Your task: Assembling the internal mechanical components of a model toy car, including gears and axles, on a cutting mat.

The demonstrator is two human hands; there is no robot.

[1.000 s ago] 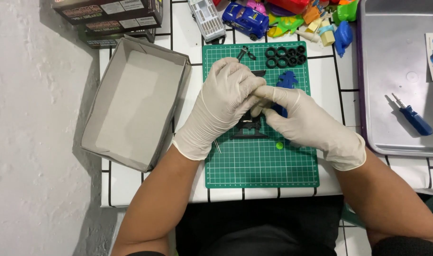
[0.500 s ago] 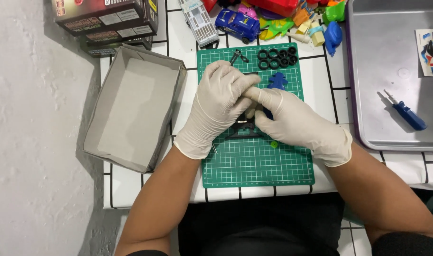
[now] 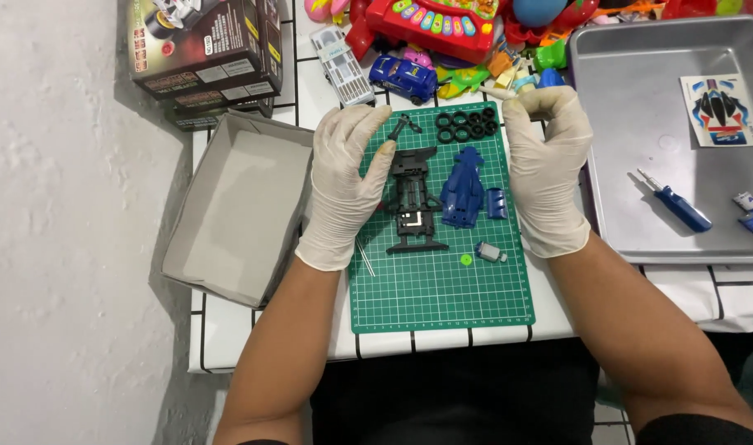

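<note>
While the black chassis (image 3: 415, 202) is lying on the green mat (image 3: 439, 280) with its long axis running near to far, the left hand (image 3: 347, 181) is resting beside it, fingers loosely spread, and the right hand (image 3: 548, 165) is pinching a small white piece (image 3: 502, 93).

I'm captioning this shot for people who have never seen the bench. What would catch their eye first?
Two white-gloved hands, the left hand and the right hand, flank a green cutting mat at the centre. Between them on the mat lie a black toy car chassis and a blue car body shell, with small black tyres above. An open grey box sits left, a metal tray with a blue screwdriver right.
</note>
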